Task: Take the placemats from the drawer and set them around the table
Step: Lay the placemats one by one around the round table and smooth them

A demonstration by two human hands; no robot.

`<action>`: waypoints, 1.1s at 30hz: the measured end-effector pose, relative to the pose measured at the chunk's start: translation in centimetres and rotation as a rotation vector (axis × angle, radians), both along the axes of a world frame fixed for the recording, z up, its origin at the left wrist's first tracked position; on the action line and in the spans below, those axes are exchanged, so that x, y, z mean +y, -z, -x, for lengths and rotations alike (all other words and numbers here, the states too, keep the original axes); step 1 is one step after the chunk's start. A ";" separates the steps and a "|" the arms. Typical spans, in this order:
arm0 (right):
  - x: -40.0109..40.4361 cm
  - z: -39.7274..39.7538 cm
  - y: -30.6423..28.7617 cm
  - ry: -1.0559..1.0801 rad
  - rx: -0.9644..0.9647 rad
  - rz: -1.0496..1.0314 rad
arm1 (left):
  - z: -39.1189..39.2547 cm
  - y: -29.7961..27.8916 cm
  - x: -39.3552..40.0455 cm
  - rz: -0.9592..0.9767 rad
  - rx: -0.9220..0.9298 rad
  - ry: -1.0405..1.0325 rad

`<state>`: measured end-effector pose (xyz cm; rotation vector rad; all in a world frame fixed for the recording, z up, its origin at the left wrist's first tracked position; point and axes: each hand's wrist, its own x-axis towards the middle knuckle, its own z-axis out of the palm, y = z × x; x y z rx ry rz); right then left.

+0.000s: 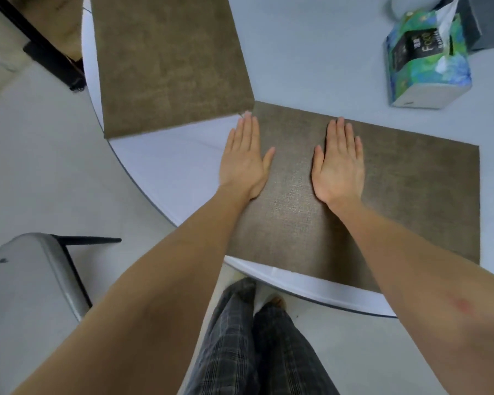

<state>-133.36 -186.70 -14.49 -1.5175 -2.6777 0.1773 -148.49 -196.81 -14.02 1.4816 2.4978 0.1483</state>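
Note:
Two brown woven placemats lie on the round white table (311, 58). The near placemat (411, 201) sits at the table's front edge, straight ahead of me. My left hand (244, 159) lies flat on its left edge, fingers straight, partly over the bare table. My right hand (340, 163) presses flat on the mat's middle, fingers straight and together. The second placemat (169, 64) lies at the table's left edge, its corner almost touching the near mat's far left corner.
A blue-green tissue box (428, 61) stands on the table at the far right. A grey chair seat (26, 280) is at the lower left on the floor side. A black stand leg (49, 52) crosses the floor at the upper left.

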 end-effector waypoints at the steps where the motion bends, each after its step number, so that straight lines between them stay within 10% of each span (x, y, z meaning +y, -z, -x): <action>1: 0.0 0.1 0.0 -0.004 0.002 0.002 | 0.2 -0.1 -1.3 0.003 0.008 -0.030; 11: -8.4 0.8 -0.5 -0.063 0.037 0.065 | -5.2 0.1 -13.5 0.036 0.063 0.224; 22: -9.7 0.1 0.5 -0.090 0.031 0.038 | -3.0 -0.4 -13.3 0.015 0.104 -0.030; 33: -8.3 -3.1 -0.5 -0.297 -0.035 0.126 | -1.4 -0.9 -11.0 0.031 0.121 0.279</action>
